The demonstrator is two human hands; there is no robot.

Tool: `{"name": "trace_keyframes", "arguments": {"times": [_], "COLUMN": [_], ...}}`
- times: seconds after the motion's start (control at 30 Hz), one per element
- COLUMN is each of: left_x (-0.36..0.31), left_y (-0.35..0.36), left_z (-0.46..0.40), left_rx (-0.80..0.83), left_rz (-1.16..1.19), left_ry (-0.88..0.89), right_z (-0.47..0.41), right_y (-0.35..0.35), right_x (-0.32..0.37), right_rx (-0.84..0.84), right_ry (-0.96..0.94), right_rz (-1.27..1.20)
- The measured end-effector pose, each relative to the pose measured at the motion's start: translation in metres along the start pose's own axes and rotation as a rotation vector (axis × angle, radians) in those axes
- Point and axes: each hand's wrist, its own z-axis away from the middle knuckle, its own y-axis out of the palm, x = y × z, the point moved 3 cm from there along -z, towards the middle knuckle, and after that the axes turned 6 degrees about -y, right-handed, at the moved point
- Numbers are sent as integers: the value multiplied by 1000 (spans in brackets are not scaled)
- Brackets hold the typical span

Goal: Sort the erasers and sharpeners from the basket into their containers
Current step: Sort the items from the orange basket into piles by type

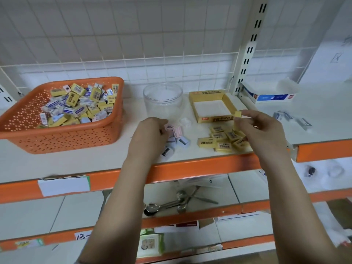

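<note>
Erasers and sharpeners are heaped in the orange basket (62, 130), which is placed on the shelf (314, 119) well to the left of the left hand (150, 135). Just beyond this hand an empty clear jar (163, 101) is seen, and beyond the right hand (261, 130) an empty yellow box (212, 96) is placed. A heap of yellow erasers (223, 139) lies between the two hands, partly under the right one. Small sharpeners (178, 137) lie beside the left hand, whose curled fingers grip a pink one. One yellow eraser (238, 113) is pinched by the right fingertips, near the box front.
</note>
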Motion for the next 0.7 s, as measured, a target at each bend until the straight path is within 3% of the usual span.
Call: {"name": "trace_keyframes", "arguments": {"times": [0.23,0.43,0.7], "left_x": [-35,-50,-53], "left_y": [4,13,9], "left_z": [-4,-9,-10], "left_rx": [42,74,55], "left_rz": [58,40,67], "left_ry": [108,167,169], "right_z": [-33,-70,-72], "right_y": [-19,-17,-8], "right_x": [-28,-43,-48], "right_rx": [-71,91,163], "right_ry": [-22,17,70], "right_rz": [452,689,639]}}
